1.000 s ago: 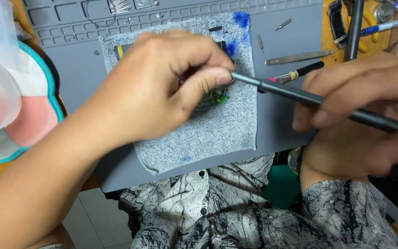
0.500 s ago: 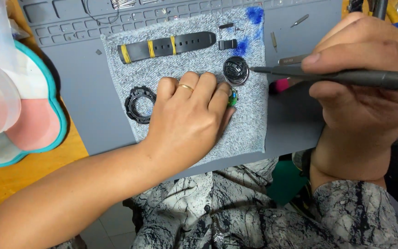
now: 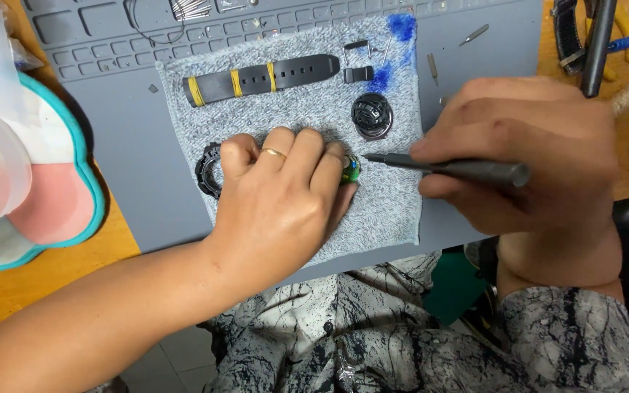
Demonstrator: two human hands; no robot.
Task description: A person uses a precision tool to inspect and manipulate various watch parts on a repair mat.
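My left hand (image 3: 285, 196) lies palm down on a grey fuzzy cloth (image 3: 394, 211) and pinches a small green watch part (image 3: 350, 168) at its fingertips; a gold ring is on one finger. My right hand (image 3: 525, 160) grips a dark grey screwdriver (image 3: 467, 169) whose tip points left at the green part, almost touching it. A round black watch case (image 3: 371, 115) rests just above the tip. A black bezel ring (image 3: 208, 169) lies left of my left hand, partly hidden by it. A black strap with yellow bands (image 3: 260, 78) lies along the top of the cloth.
The cloth lies on a grey work mat (image 3: 132, 182) with tray slots along its far edge. A small black buckle (image 3: 358, 73) and metal pins sit near a blue stain (image 3: 402, 28). A teal-rimmed pink and white tray (image 3: 45, 204) is at left. Tools lie at top right (image 3: 597, 44).
My left hand slid down and left off the strap and case, then settled flat on the cloth. My right hand lowered the screwdriver tip from the case towards the green part.
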